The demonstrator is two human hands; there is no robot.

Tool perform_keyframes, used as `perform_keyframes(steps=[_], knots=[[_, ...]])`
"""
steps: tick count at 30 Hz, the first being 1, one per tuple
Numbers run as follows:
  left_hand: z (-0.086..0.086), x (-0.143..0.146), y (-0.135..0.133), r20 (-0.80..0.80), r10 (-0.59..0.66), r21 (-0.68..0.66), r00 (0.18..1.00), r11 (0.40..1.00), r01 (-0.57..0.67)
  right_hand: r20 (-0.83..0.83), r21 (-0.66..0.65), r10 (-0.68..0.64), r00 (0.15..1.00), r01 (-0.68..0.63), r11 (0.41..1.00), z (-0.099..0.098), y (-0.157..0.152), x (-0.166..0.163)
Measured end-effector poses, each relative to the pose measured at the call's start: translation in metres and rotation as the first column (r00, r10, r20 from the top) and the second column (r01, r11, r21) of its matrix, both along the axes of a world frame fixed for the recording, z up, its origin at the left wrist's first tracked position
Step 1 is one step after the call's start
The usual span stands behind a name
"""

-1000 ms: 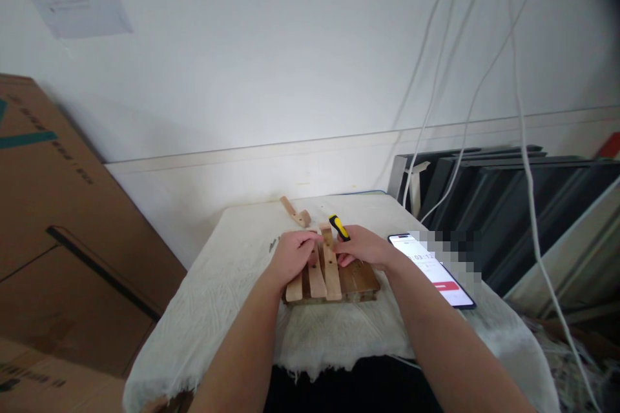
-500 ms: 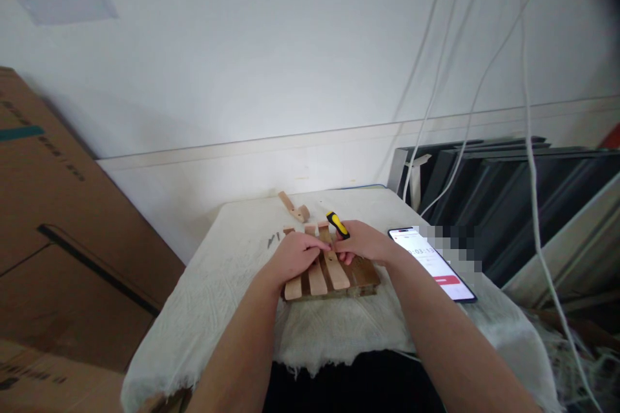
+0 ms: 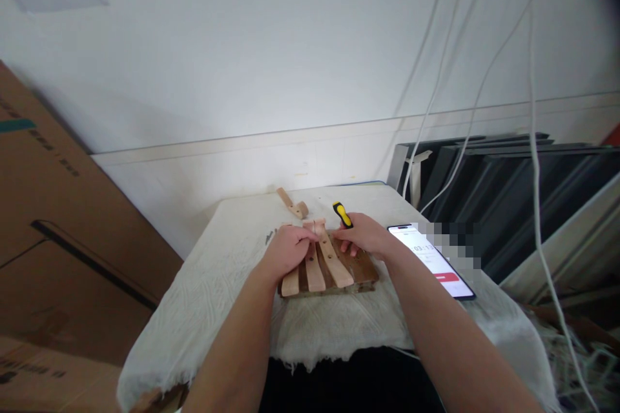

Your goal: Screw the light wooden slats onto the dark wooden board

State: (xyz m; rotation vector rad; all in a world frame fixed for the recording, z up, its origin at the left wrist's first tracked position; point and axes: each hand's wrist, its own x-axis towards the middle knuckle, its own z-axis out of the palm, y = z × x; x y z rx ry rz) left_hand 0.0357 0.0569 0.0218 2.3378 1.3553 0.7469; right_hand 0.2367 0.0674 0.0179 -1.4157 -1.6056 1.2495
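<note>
I see right hand (image 3: pixel 365 234) gripping tool (image 3: pixel 343 215) beside three strips (image 3: pixel 338 269) on block (image 3: pixel 362 268); left hand (image 3: pixel 287 248) partly hides them, grip I can't tell. Phone (image 3: pixel 438 264) right of block, loose piece (image 3: pixel 292 206) behind.

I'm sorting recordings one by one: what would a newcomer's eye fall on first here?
Probably the yellow handle jutting from the right hand, near the middle. Next come three pale wood pieces side by side on a darker board, partly covered by the left hand. Then the lit phone on the cloth, further right.
</note>
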Motion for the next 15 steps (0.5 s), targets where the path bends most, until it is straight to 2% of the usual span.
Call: perform_keyframes(steps=[5, 10, 15], knots=[[-0.0013, -0.0007, 0.0004, -0.043, -0.065, 0.023, 0.997, 0.998, 0.066, -0.046, -0.035, 0.069, 0.997, -0.070, 0.997, 0.0018, -0.0014, -0.0007], [-0.0027, -0.0004, 0.0013, 0.005, -0.194, 0.028, 0.981, 0.981, 0.194, -0.050, -0.031, 0.058, 0.997, -0.060, 0.998, 0.0047, -0.0031, -0.0017], [-0.0051, -0.0008, 0.0032, -0.037, -0.241, 0.105, 0.970, 0.964, 0.243, -0.046, -0.042, 0.048, 0.998, -0.050, 0.998, 0.0061, -0.0034, -0.0024]])
